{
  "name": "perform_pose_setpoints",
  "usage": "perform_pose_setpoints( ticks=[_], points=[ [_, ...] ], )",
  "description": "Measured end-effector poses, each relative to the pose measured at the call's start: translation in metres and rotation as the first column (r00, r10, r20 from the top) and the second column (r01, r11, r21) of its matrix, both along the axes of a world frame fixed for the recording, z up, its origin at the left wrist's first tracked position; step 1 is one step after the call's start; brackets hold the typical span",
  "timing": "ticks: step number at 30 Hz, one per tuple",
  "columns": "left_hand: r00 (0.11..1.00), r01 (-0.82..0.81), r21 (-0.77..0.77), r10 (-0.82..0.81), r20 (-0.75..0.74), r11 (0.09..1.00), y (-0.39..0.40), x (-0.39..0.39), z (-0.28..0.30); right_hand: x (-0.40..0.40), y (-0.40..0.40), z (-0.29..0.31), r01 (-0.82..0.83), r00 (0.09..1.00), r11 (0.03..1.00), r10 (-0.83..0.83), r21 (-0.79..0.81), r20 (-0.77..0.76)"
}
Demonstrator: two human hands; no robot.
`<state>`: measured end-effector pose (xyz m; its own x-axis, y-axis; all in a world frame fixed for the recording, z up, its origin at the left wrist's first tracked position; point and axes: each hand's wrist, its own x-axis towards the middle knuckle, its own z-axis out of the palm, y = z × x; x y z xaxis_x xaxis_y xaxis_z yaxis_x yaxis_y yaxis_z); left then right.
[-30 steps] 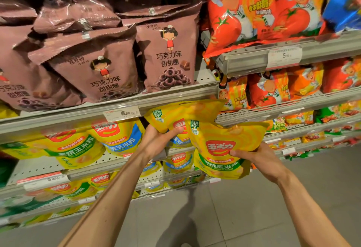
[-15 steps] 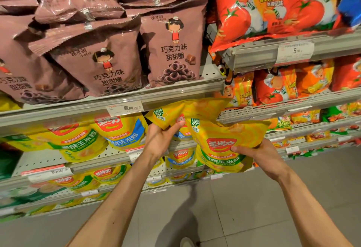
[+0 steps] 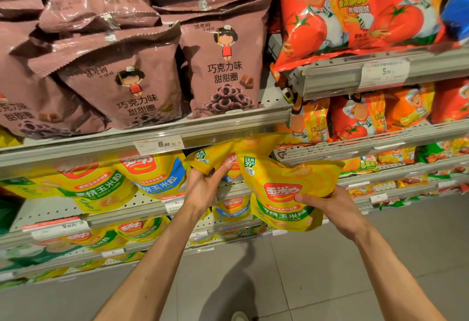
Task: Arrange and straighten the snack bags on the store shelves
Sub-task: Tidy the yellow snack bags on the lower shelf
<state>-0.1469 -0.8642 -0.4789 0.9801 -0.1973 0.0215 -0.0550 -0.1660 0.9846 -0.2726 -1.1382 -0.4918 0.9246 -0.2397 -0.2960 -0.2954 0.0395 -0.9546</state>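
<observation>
The right hand [image 3: 327,203] grips a yellow corn bag [image 3: 286,188] off the shelf edge [image 3: 228,127], while the left hand [image 3: 203,186] pinches a second yellow bag [image 3: 223,153] just under that edge, open aisle floor [image 3: 330,270] below.

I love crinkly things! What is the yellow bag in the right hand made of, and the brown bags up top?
The yellow bag looks like thin plastic film with a soft sheen; it dents and folds where the right hand holds it. The brown bags look like glossier plastic film: light glints off their wrinkles, and the top edges are crimped in zigzags.
</observation>
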Motion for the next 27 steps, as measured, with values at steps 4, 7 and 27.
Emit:
perform_pose_setpoints(
  ticks=[4, 7, 27],
  points=[
    [1.000, 0.020, 0.063, -0.019, -0.008, 0.998, 0.000, 0.008, -0.008, 0.006, 0.004, -0.002, 0.012, 1.000, 1.000, -0.012, -0.003, 0.007],
    [1.000, 0.008, 0.115, -0.006, -0.016, 0.993, -0.002, 0.011, -0.014, 0.008, 0.007, -0.006, 0.046, 0.999, 0.999, -0.046, -0.007, 0.006],
    [0.980, -0.033, 0.187, 0.069, -0.188, 0.982, -0.001, 0.034, -0.005, 0.008, 0.024, -0.019, 0.168, 0.985, 0.985, -0.169, -0.032, -0.037]
  ],
)
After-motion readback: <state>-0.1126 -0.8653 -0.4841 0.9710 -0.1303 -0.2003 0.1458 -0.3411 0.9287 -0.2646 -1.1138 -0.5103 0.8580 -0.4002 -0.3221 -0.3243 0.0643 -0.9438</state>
